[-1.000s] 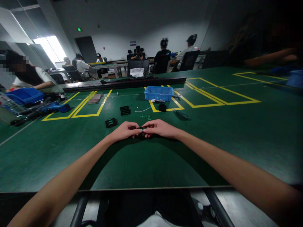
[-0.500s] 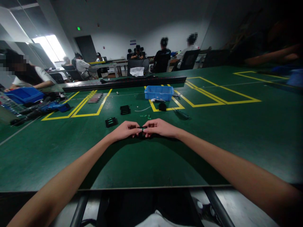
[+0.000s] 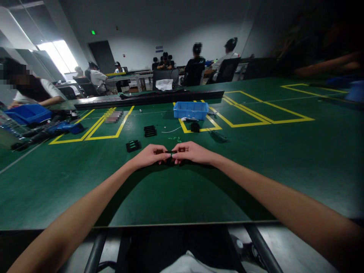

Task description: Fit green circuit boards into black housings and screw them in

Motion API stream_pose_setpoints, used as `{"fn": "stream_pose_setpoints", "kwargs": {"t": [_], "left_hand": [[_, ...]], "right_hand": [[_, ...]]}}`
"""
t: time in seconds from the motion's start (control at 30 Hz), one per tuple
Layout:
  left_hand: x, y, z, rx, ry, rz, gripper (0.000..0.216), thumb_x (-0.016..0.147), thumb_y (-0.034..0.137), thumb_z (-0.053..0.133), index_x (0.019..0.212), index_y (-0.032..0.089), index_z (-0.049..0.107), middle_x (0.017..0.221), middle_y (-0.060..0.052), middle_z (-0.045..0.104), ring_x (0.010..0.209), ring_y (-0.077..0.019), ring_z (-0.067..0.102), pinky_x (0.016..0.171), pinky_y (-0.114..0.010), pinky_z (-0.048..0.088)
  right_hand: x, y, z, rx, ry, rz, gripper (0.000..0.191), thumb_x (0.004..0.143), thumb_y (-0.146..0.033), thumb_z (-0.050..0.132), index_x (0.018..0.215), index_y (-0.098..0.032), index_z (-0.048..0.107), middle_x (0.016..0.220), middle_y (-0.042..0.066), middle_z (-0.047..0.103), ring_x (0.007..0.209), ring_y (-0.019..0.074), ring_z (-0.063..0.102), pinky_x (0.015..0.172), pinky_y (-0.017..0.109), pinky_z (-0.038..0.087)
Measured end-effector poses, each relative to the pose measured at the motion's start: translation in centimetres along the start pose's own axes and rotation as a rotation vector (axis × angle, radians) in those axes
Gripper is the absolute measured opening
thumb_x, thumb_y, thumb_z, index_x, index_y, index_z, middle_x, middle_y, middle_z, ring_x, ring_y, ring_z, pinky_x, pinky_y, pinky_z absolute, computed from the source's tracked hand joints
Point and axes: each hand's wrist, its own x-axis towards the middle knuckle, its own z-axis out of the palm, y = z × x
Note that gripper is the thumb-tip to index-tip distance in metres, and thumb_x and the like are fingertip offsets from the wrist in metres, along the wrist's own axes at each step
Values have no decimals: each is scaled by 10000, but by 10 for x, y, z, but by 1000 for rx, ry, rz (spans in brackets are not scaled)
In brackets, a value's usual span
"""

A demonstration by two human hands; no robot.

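Between my two hands is a small black part [image 3: 171, 152] with a bit of green on it, partly covered by fingers. My left hand [image 3: 153, 155] is closed on its left end, thumb toward me. My right hand [image 3: 189, 152] pinches the right end, so the thumbs nearly meet. Small green pieces [image 3: 174, 139] lie on the table just beyond the fingers. Left of my left hand sits a black slotted holder [image 3: 133, 146] with green pieces in it. Farther back is another black slotted holder [image 3: 150, 131].
A light blue bin [image 3: 190, 111] stands beyond my hands, with a black block [image 3: 195, 127] and a clear plastic bag [image 3: 218, 135] nearby. Yellow tape marks the green table [image 3: 182, 201]. A long black rail [image 3: 150, 100] crosses the back. Other people sit around the room.
Both hands stay in place around the small black part, which appears slightly tilted compared with before. Nothing else on the table has visibly moved.
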Motion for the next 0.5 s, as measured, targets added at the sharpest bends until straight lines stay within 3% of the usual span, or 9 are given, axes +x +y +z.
{"fn": "stream_pose_setpoints", "kwargs": {"t": [0.5], "left_hand": [[0, -1, -1, 11, 1, 5, 368, 882, 499, 657, 886, 132, 685, 742, -13, 645, 603, -99, 553, 567, -211, 400]], "right_hand": [[-2, 1, 0, 1, -13, -2, 351, 855, -405, 747, 1047, -116, 694, 900, 89, 753, 809, 170, 715, 770, 312, 564]]}}
